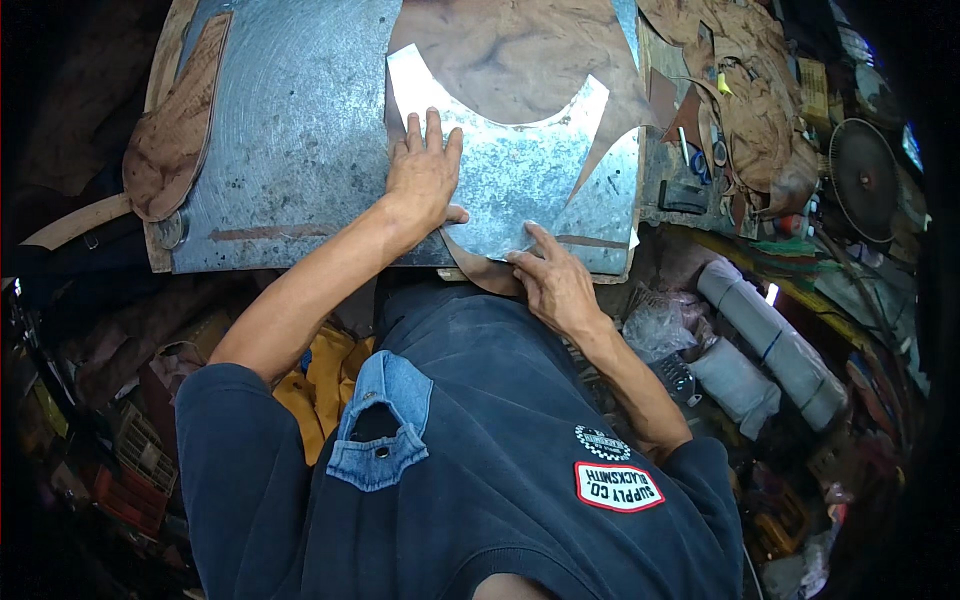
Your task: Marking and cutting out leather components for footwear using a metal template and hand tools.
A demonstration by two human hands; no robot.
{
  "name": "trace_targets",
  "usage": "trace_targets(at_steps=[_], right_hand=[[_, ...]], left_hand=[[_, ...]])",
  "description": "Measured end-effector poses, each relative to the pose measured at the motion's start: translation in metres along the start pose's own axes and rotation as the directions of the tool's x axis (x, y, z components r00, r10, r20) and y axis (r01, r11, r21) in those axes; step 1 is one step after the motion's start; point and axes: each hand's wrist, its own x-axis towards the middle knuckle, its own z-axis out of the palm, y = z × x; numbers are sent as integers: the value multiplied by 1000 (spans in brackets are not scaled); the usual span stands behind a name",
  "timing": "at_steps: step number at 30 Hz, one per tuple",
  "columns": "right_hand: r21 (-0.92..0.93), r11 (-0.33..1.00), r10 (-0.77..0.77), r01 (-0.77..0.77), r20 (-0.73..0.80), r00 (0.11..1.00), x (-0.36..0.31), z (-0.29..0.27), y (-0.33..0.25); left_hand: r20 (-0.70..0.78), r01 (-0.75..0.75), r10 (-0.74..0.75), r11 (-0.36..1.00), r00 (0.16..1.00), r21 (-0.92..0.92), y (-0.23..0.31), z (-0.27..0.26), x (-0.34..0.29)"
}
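A curved, grey sheet-metal template with a deep scooped top edge lies on a brown piece of leather. My left hand rests open on the template's left side, its fingers spread and pointing away from me. At the template's lower right edge, near the table's front, is my right hand. Its index finger is stretched onto the metal, while the other fingers bend at the edge; its thumb is hidden. No tool shows in either hand. A strip of leather hangs over the table's front edge between my hands.
The metal-topped table carries a long brown leather piece at its left. Scissors, a dark block and more leather lie at the right, near a round fan. Wrapped rolls stand below.
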Motion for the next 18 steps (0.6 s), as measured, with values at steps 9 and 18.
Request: trace_targets(at_steps=[9,18], right_hand=[[-114,983,-134,145,99,986,9,-22,29],[-233,931,-205,282,304,930,31,-54,47]], left_hand=[[-16,3,-3,1000,1000,4,0,2,-1],[-6,22,-22,1000,1000,-19,2,-1,-2]])
